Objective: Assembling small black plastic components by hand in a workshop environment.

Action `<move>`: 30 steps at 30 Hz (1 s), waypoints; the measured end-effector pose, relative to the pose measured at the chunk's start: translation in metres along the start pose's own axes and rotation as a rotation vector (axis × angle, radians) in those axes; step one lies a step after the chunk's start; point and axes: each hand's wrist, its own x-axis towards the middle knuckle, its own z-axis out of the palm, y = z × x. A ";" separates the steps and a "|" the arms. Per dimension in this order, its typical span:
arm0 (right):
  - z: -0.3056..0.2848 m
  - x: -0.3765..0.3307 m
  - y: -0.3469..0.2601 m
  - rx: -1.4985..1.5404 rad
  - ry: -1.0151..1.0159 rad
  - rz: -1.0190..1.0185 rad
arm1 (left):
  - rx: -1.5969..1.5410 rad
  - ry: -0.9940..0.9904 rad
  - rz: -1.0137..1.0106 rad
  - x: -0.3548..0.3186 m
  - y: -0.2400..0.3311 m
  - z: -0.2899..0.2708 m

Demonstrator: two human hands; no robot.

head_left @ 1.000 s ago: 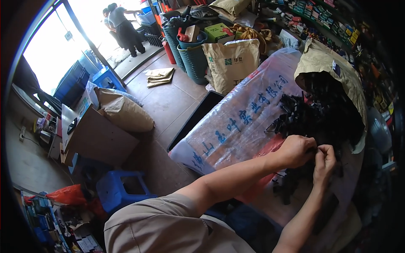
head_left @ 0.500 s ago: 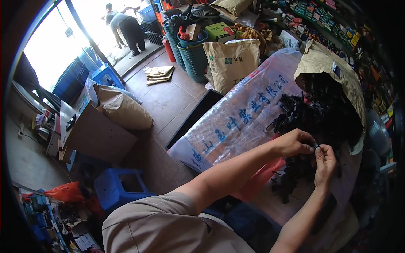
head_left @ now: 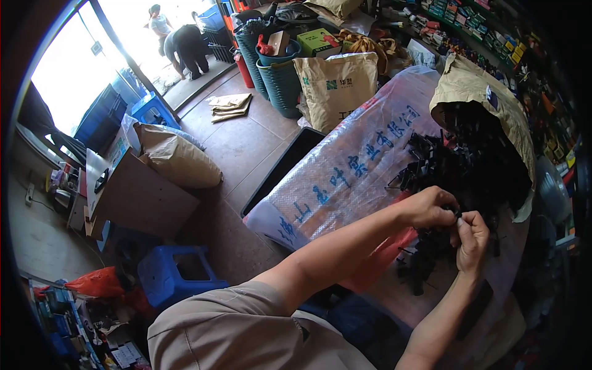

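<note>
Over a heap of small black parts (head_left: pixel 425 157), my two hands meet fingertip to fingertip. My left hand (head_left: pixel 435 206) is closed in a pinch, and its fingers hold one end of a small black piece (head_left: pixel 458 214). From the other side, my right hand (head_left: pixel 472 237) pinches the same piece between thumb and forefinger. Most of the piece is hidden by the fingers, so its exact kind cannot be made out. Beside the hands, an open brown paper sack (head_left: pixel 487 83) lies tipped with more black parts spilling from its mouth.
A printed woven plastic sheet (head_left: pixel 333 179) covers the work surface, with a black tray (head_left: pixel 290 163) along its far-left edge. A blue stool (head_left: pixel 179 274), a full sack (head_left: pixel 176 157) and stacked green baskets (head_left: pixel 280 89) stand around. Two people (head_left: pixel 185 49) are outside the doorway.
Both hands have shifted very slightly to the left, still pinching the small black piece. Outside, the bent person has stooped lower and the other person now shows more fully.
</note>
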 end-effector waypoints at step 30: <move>0.022 0.015 0.017 -0.790 0.253 -0.433 | -0.616 0.319 -0.103 0.009 -0.008 -0.036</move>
